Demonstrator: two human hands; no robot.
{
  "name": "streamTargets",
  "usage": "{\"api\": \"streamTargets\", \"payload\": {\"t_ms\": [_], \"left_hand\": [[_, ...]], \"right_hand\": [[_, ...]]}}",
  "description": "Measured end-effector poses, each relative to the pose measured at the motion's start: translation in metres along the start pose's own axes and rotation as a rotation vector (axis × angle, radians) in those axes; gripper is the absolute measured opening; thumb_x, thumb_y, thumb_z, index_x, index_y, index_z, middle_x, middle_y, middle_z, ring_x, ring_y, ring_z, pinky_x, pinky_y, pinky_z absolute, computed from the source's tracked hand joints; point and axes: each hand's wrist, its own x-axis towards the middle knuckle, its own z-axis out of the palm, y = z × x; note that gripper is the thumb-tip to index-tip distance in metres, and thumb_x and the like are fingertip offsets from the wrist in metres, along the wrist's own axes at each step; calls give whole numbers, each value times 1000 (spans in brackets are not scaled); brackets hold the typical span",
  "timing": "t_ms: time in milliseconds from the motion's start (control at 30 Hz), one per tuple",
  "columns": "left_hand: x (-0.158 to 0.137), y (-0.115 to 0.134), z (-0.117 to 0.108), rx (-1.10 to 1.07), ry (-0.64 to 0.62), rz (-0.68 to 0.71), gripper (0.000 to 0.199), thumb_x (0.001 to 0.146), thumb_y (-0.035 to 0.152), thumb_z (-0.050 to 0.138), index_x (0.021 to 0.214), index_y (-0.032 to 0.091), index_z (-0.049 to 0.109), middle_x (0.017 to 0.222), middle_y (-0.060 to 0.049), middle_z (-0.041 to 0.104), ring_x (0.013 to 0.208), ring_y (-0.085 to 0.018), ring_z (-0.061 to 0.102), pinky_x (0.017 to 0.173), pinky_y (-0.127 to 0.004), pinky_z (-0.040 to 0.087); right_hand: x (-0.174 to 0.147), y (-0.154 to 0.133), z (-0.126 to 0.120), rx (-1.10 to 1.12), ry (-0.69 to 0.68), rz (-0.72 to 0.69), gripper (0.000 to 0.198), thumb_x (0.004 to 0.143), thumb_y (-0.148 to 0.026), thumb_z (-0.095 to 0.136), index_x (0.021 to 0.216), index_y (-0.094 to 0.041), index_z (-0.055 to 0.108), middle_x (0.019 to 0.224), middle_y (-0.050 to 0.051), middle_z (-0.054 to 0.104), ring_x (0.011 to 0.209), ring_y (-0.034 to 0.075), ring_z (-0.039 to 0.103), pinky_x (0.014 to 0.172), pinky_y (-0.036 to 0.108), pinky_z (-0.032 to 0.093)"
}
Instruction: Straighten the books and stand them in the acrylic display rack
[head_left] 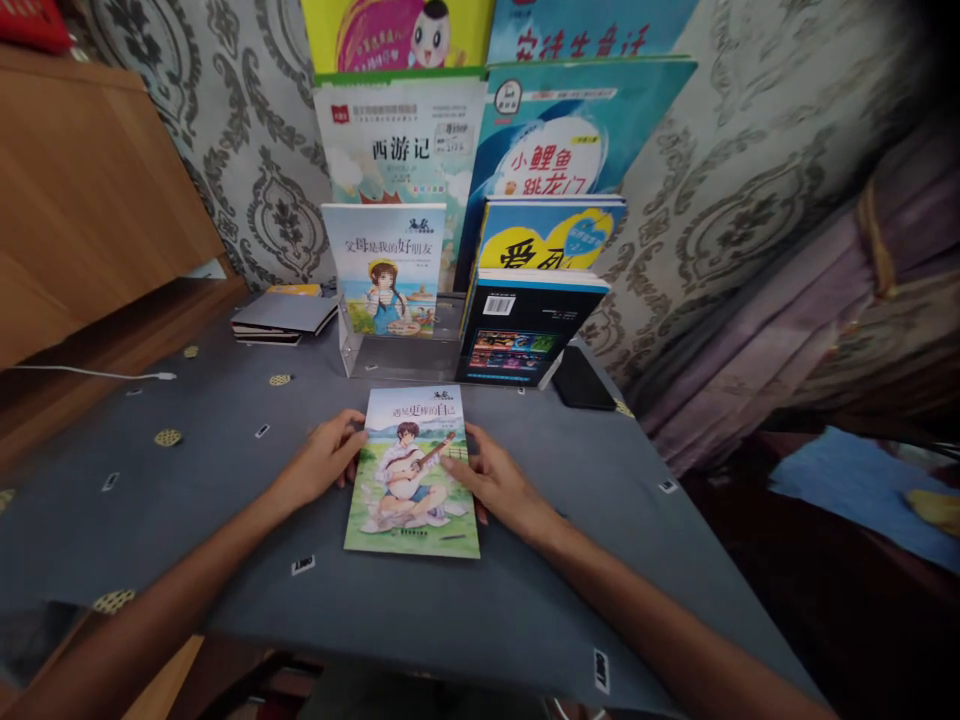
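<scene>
Between my hands is a thin paperback book (416,480), its cover showing a figure playing a guitar on grass. My left hand (330,455) grips its left edge, and my right hand (499,475) grips the right edge with the thumb on the cover. Some fingers of both hands are hidden under the book. Just beyond it stands a clear book rack (397,358) with upright books in two columns. At its front left is a light-blue book (390,270) with a girl on the cover; at its front right, a dark book (529,325) shows a barcode.
The table has a grey patterned cloth (247,520). A small stack of books (285,312) lies left of the rack, near a white cable (97,372). A black phone-like slab (583,378) lies to the right. A wooden cabinet (90,190) borders the left; a curtain (787,300) hangs right.
</scene>
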Motion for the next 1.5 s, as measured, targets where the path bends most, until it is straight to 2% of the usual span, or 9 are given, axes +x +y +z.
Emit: {"api": "streamTargets", "payload": {"t_ms": [167,333,467,567,767,933,1167,1367,1500], "left_hand": [[8,4,-7,595,115,197,27,95,31,43,110,21,62,96,-7,71,90,-25,68,78,-36,52],[22,-1,5,682,145,357,30,98,27,38,118,19,59,120,-12,65,113,-27,59,99,-44,48],[29,-12,12,636,179,408,28,98,25,39,117,20,59,123,-12,66,115,-28,60,100,-46,48],[30,-20,11,596,197,411,32,96,22,39,122,20,57,120,-12,67,113,-28,61,97,-45,49],[28,-22,6,583,183,348,39,95,20,36,129,19,54,128,-14,65,114,-30,60,97,-48,48],[28,-17,10,626,165,326,41,96,20,31,130,18,55,124,-15,67,117,-31,59,100,-50,47],[27,-15,10,614,158,307,42,100,31,28,131,16,53,126,-16,66,120,-32,57,103,-53,45],[25,-18,7,594,132,355,42,99,38,39,134,18,50,133,-16,62,127,-31,54,106,-51,44],[26,-21,4,573,108,396,43,99,39,40,135,18,50,136,-15,61,133,-30,50,111,-49,41]], "right_hand": [[-2,-12,-16,-584,154,-9,60,93,-34,55,147,-11,43,64,0,66,55,17,61,51,27,42],[-3,-20,-12,-961,250,-160,36,98,-29,48,129,-20,64,73,4,73,69,21,69,64,30,47],[11,-28,20,-982,19,-502,31,100,-23,47,124,-17,65,114,13,73,109,27,68,90,41,54],[29,-31,45,-967,-135,-635,36,100,-28,51,132,-14,58,140,18,61,132,29,55,111,48,45],[52,-20,53,-1011,-153,-594,51,100,-37,54,142,-9,49,151,21,49,147,30,39,121,49,34],[51,-5,12,-1054,-58,-467,53,102,-37,48,144,-3,49,154,24,46,148,31,37,123,51,30],[43,16,-33,-969,110,-439,50,102,-36,44,147,-14,49,154,19,47,147,30,40,120,58,33],[40,11,-27,-1031,131,-422,52,100,-39,46,145,-12,50,154,19,47,148,33,37,120,62,28],[28,1,-8,-1084,45,-497,54,100,-42,48,146,-13,50,152,19,49,149,34,35,122,63,21]]}}
